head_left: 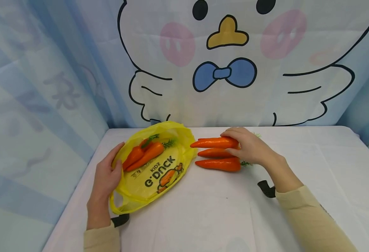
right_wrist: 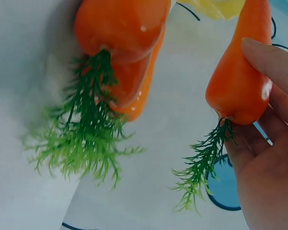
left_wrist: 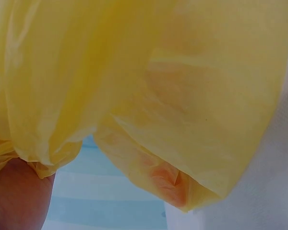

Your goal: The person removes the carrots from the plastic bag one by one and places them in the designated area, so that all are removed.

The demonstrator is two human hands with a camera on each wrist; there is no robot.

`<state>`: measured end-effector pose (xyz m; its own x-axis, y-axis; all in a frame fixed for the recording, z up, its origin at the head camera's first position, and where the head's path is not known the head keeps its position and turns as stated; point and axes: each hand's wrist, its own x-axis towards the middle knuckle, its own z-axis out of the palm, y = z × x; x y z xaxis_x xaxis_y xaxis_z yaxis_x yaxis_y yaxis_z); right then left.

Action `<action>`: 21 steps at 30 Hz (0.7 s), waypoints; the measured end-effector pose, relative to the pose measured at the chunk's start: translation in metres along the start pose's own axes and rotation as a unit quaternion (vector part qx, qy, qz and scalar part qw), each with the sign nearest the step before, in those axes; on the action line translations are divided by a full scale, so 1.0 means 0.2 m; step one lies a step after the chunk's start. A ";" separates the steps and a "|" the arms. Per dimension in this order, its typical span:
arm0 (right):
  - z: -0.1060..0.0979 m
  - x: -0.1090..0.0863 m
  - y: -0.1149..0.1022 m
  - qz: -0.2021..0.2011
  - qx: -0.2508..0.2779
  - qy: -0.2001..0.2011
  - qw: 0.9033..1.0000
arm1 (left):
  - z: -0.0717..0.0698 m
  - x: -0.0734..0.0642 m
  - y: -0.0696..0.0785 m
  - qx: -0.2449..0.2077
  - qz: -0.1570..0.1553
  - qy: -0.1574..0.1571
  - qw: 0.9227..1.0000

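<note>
My left hand (head_left: 107,173) holds the left edge of a yellow plastic bag (head_left: 159,164), thumb inside the opening and fingers outside. Carrots with green tops, among them one lying across the front (head_left: 149,156), are in the bag. In the left wrist view, the crumpled yellow plastic (left_wrist: 206,96) fills most of the picture. My right hand (head_left: 250,145) pinches an orange carrot (right_wrist: 240,81) between thumb and fingers, lifted above the table with its green fronds hanging free. Just below that hand lie more carrots, the nearest one (head_left: 219,163) pointing left toward the bag.
A white cloth covers the table (head_left: 203,217). Behind it hangs a curtain (head_left: 225,105) with a cartoon figure, and a blue-and-white curtain (head_left: 39,122) stands on the left. Black straps (head_left: 267,189) show at both wrists.
</note>
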<state>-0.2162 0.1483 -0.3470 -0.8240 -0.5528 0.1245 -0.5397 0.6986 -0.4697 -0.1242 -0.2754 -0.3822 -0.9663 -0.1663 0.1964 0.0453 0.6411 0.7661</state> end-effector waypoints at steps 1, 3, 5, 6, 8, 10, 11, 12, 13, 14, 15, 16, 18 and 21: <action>-0.01 -0.01 0.01 0.000 -0.002 0.001 1.000 | 0.00 0.00 0.00 0.000 0.001 0.000 1.000; -0.02 -0.02 0.03 0.000 -0.002 0.007 1.000 | 0.00 0.00 0.00 -0.003 0.002 0.001 1.000; -0.04 -0.03 0.05 0.000 0.000 0.014 1.000 | 0.00 0.00 0.00 -0.003 0.000 0.001 1.000; -0.04 -0.04 0.06 0.000 0.001 0.018 1.000 | 0.00 0.00 0.00 -0.002 -0.001 0.000 1.000; -0.05 -0.06 0.08 0.000 0.002 0.026 1.000 | 0.00 0.00 0.00 -0.003 -0.002 -0.001 1.000; -0.06 -0.07 0.10 0.001 0.003 0.030 1.000 | 0.00 -0.01 0.00 -0.003 -0.005 -0.002 1.000; -0.07 -0.08 0.11 0.001 0.001 0.032 0.999 | 0.00 -0.01 0.00 -0.004 -0.006 -0.002 1.000; -0.07 -0.08 0.12 0.003 0.000 0.033 0.999 | 0.00 -0.01 0.00 -0.005 -0.006 -0.002 1.000; -0.07 -0.08 0.13 0.006 0.000 0.034 0.999 | 0.00 -0.01 0.00 -0.006 -0.005 -0.002 1.000; -0.07 -0.09 0.13 0.010 -0.001 0.034 0.999 | 0.00 -0.01 0.00 -0.006 -0.005 -0.002 1.000; -0.07 -0.09 0.14 0.012 -0.001 0.035 0.999 | 0.00 -0.01 0.00 -0.007 -0.005 -0.001 1.000; -0.07 -0.10 0.14 0.012 0.000 0.035 0.999 | 0.00 -0.01 0.00 -0.007 -0.005 -0.001 1.000; -0.07 -0.11 0.15 0.014 -0.002 0.034 0.999 | 0.00 -0.01 0.00 -0.007 -0.004 -0.001 1.000; -0.07 -0.12 0.15 0.015 -0.001 0.028 0.999 | 0.00 -0.01 0.00 -0.006 -0.008 -0.003 1.000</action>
<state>-0.2147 0.1896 -0.3517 -0.8486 -0.5044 0.1596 -0.5144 0.7162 -0.4716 -0.1227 -0.2750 -0.3817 -0.9685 -0.1714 0.1806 0.0334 0.6294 0.7764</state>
